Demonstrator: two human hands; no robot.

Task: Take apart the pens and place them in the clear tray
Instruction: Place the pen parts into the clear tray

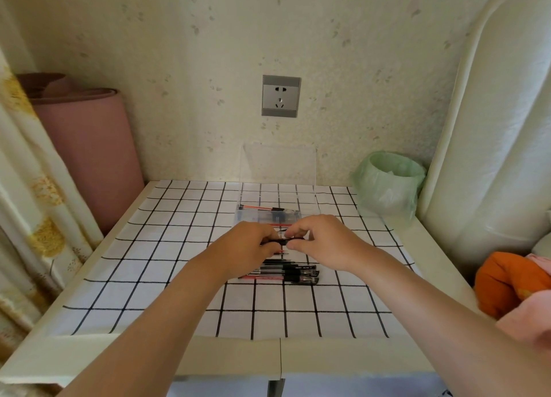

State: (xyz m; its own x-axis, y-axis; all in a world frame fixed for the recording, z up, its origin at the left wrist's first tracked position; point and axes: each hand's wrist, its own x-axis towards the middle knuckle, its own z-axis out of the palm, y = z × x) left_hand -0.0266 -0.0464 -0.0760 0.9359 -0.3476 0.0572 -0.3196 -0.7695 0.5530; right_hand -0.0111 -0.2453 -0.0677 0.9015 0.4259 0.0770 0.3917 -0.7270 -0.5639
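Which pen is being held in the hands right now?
The black pen lifted between both hands, above the pile of pens lying on the checked cloth.

Left hand (253, 243), right hand (323, 241) gripping black pen (283, 241), clear tray (278, 215) behind

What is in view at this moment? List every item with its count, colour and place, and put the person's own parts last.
clear tray: one, transparent, far centre of the table, lid standing open against the wall; holds pen parts, count unclear
pens: a small pile, black and red, near centre, just below the hands; exact count unclear
held pen: one, black, between both hands
table: one, white with black grid cover
wall socket: one, grey, on the wall above the tray
bin: one, lined with a green bag, far right corner
rolled mat: one, pink, far left
curtain: one, cream with yellow print, left edge
orange cloth: one, right edge
left hand: one, grip on the held pen
right hand: one, grip on the held pen
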